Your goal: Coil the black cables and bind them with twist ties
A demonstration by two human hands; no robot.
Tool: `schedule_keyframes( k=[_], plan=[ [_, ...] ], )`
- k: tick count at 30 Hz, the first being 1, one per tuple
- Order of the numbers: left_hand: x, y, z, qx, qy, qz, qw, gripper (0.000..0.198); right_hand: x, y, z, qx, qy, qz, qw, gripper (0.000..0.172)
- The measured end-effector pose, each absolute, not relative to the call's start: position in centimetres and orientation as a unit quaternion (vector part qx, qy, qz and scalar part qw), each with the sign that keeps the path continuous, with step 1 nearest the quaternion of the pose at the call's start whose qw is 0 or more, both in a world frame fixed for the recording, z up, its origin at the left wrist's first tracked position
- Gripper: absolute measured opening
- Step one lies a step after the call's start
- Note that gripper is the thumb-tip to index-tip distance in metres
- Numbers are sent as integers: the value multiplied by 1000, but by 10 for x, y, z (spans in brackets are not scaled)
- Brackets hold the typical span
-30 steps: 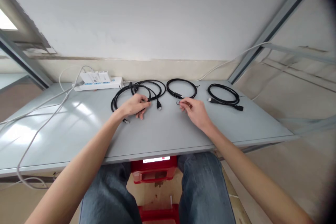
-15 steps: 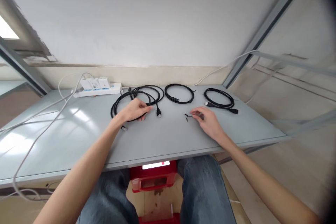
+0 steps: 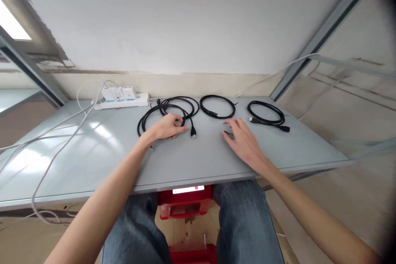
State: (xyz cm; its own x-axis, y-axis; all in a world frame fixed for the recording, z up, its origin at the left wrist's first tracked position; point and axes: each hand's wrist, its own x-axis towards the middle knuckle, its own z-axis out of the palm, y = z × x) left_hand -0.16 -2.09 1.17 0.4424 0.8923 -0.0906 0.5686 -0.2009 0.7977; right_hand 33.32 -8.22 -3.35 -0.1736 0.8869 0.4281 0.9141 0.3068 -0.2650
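My left hand (image 3: 167,128) lies on the near side of a loose black cable coil (image 3: 145,119), fingers curled round the strand; the cable's plug (image 3: 193,133) rests just to its right. My right hand (image 3: 244,142) is flat on the grey table (image 3: 93,152), fingers stretched out and apart. A small black twist tie (image 3: 228,133) peeks out under its fingertips. Behind the hands lie a tidy middle coil (image 3: 217,106) and a right coil (image 3: 266,113), each of black cable.
A white power strip (image 3: 122,99) with plugged-in adapters sits at the back left, with white leads (image 3: 55,132) trailing over the table's left part. Red crates (image 3: 185,204) stand under the table between my knees. Metal frame bars rise at both sides.
My right hand drew back from the middle coil with the small tie, set it on the table and now lies flat over it. The left hand stayed on its coil.
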Motion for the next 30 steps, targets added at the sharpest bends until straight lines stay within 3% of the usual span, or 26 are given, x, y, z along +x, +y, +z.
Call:
schedule_keyframes(
  k=[3, 6, 11, 14, 18, 24, 26, 30],
  plan=[
    [2, -22, 11, 759, 480, 207, 388, 45, 352, -78, -45, -590, -770, -26, 242, 19],
    [2, -21, 13, 783, 469, 227, 340, 51, 365, -70, -44, -597, -773, -43, 211, 22],
    [-21, -14, 19, 743, 615, 254, 72, 36, 373, -62, -27, -615, -771, -106, 121, 29],
    [-45, -8, 15, 693, 685, 225, -3, 31, 375, -60, -17, -630, -762, -109, 104, 26],
    [-68, -1, 6, 686, 710, 155, 25, 47, 381, -55, 0, -646, -747, -57, 145, 22],
    [-80, 7, -4, 681, 717, 142, 46, 65, 334, -35, 28, -578, -763, -18, 288, 13],
    [-82, 12, -4, 679, 713, 165, 54, 56, 292, -25, 29, -526, -789, 25, 318, 15],
    [-83, 17, 3, 661, 693, 276, 73, 27, 212, -1, 17, -404, -841, 72, 353, 38]
  ],
)
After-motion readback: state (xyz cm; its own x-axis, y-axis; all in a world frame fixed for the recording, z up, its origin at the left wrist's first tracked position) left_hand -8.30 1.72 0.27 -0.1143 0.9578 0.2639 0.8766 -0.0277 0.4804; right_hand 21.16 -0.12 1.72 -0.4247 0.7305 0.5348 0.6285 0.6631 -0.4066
